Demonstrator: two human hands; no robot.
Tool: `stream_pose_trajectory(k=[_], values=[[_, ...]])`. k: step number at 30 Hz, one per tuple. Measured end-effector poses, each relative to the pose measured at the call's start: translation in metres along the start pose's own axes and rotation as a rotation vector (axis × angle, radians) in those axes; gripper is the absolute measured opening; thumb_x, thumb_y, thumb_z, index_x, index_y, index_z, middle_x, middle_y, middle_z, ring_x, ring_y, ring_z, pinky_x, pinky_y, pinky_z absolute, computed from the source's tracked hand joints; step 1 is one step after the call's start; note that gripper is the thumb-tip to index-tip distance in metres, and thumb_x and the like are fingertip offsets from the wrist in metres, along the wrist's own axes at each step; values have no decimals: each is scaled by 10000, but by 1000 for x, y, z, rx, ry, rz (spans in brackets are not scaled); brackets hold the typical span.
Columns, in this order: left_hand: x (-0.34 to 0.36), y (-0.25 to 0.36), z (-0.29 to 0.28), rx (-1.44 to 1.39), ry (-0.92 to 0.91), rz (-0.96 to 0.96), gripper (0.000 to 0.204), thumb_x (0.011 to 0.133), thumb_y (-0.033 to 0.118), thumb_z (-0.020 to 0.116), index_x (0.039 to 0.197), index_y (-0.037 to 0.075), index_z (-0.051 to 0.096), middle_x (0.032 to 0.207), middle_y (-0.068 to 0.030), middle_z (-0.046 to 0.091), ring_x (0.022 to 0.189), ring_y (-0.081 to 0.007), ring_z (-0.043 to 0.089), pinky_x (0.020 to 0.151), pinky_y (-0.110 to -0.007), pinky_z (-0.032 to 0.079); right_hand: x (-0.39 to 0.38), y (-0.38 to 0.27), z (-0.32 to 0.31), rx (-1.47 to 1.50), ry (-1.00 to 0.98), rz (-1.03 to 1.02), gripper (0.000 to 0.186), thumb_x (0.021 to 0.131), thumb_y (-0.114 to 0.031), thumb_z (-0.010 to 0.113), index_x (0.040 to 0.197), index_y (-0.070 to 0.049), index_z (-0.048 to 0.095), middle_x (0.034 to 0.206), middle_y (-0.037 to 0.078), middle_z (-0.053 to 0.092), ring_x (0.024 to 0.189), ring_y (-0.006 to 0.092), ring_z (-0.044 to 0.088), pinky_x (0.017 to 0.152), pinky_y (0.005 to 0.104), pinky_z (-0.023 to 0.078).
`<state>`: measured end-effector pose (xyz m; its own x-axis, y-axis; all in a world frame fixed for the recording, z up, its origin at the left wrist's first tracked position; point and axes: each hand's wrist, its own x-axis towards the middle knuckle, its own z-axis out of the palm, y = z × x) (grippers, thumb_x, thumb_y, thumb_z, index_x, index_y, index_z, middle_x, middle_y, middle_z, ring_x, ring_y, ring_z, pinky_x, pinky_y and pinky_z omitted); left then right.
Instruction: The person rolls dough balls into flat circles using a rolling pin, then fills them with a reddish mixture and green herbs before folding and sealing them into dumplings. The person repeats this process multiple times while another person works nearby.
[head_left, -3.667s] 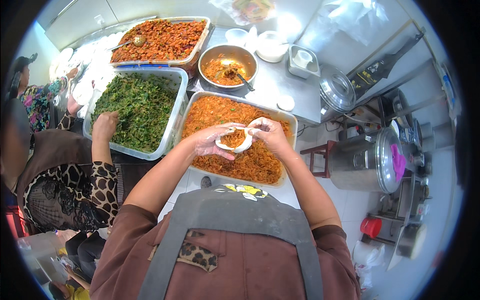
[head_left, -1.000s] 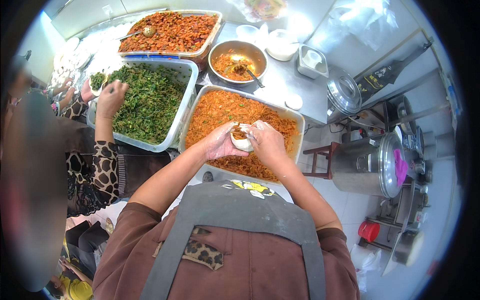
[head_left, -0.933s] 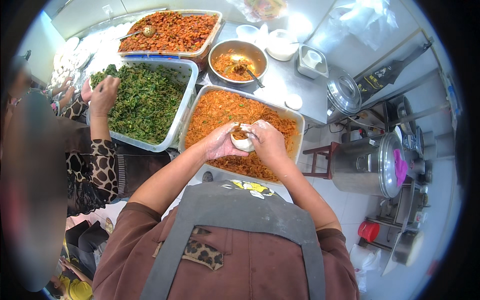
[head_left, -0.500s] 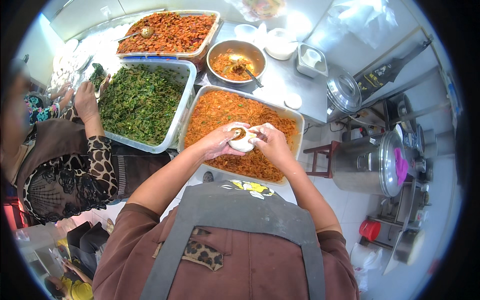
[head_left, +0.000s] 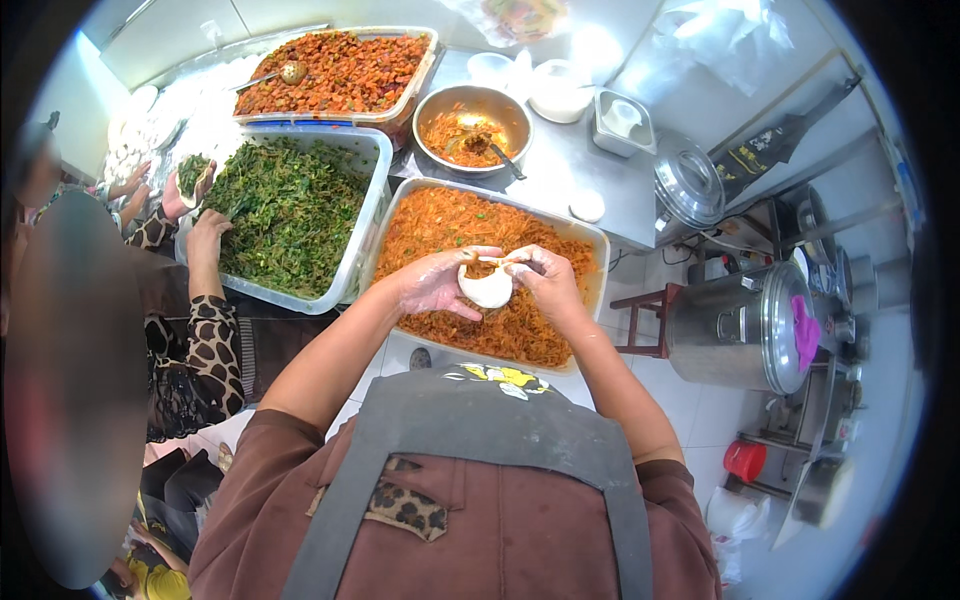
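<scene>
Over the orange filling tray (head_left: 585,240), left hand (head_left: 432,285) and right hand (head_left: 545,283) pinch a dough wrapper (head_left: 487,290)

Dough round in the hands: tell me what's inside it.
The dough round shows a bit of orange shredded filling at its open top; the rest is hidden by dough, left hand and right hand.

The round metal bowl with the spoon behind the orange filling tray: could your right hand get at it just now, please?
Probably not at once: the right hand and left hand both pinch the dough wrapper. Otherwise only the low tray lies before the metal bowl.
</scene>
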<state>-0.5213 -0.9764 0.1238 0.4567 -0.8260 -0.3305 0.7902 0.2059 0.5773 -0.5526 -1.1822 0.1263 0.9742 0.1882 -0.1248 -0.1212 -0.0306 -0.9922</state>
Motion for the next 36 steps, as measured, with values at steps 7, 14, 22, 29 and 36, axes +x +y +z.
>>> stream_pose_trajectory(k=[7,14,22,29,36], values=[[3,-9,0,32,79,175,543,878,295,511,1336,78,315,1242,-129,466,1082,-249,531,846,-430,497,-1,-12,6,-223,-2,-113,144,781,-23,606,924,-11,587,813,49,578,702,101,538,622,250,444],[5,-9,8,357,171,32,379,886,101,415,1262,51,415,1101,-80,548,989,-181,563,798,-361,512,-2,-26,7,-740,-151,-515,132,739,-20,585,870,-29,568,870,124,559,795,321,571,685,379,467],[4,-3,0,33,49,43,529,868,283,516,1326,100,325,1224,-90,486,1053,-238,548,813,-426,510,1,-6,-3,-72,-76,-45,117,788,-17,584,904,-10,584,813,50,594,739,97,551,636,262,459],[10,-12,8,186,232,142,420,873,160,478,1272,62,393,1172,-102,517,1010,-223,571,796,-388,515,-2,-16,4,-503,-80,-198,192,768,-39,604,958,-15,588,835,101,578,739,222,576,640,312,467],[16,-5,6,458,153,-19,426,853,206,516,1247,69,433,1129,-85,545,1000,-201,574,781,-363,518,-2,-25,2,-609,-139,-460,123,752,-22,591,874,-18,579,847,125,586,777,281,582,685,335,470]])
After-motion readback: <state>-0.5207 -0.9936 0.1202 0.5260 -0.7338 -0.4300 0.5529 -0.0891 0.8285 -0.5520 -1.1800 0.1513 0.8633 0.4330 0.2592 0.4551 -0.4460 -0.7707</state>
